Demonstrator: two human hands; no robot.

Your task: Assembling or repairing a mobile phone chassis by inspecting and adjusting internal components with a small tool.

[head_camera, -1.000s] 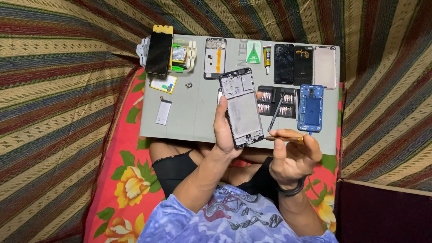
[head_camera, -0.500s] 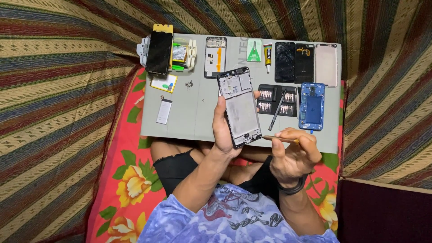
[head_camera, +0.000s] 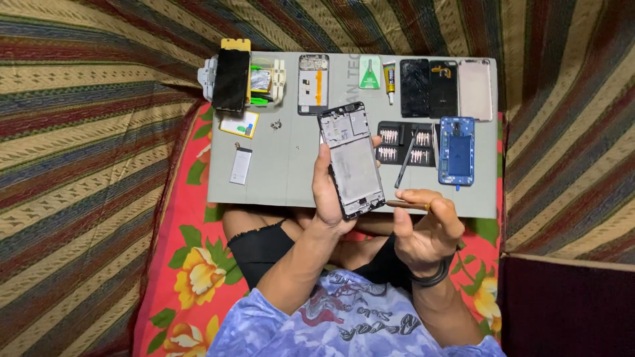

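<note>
My left hand (head_camera: 329,198) grips an opened phone frame (head_camera: 352,158), held upright and slightly tilted above the grey work mat (head_camera: 284,178). The frame shows a bare grey middle plate with a black rim. My right hand (head_camera: 426,228) holds a thin brown stick-like tool (head_camera: 405,205) pointed left, its tip close to the frame's lower right corner. A dark band circles my right wrist.
On the mat lie a black phone on a jig (head_camera: 233,79), another phone frame (head_camera: 313,84), a glue tube (head_camera: 389,78), dark panels (head_camera: 428,87), a pinkish back cover (head_camera: 475,89), a blue phone body (head_camera: 457,151), a screwdriver bit set (head_camera: 403,144), a small battery (head_camera: 241,165). Striped cloth surrounds.
My right hand with the tool has moved left and slightly down, bringing the tip closer to the frame's lower corner. The left hand keeps the frame almost still.
</note>
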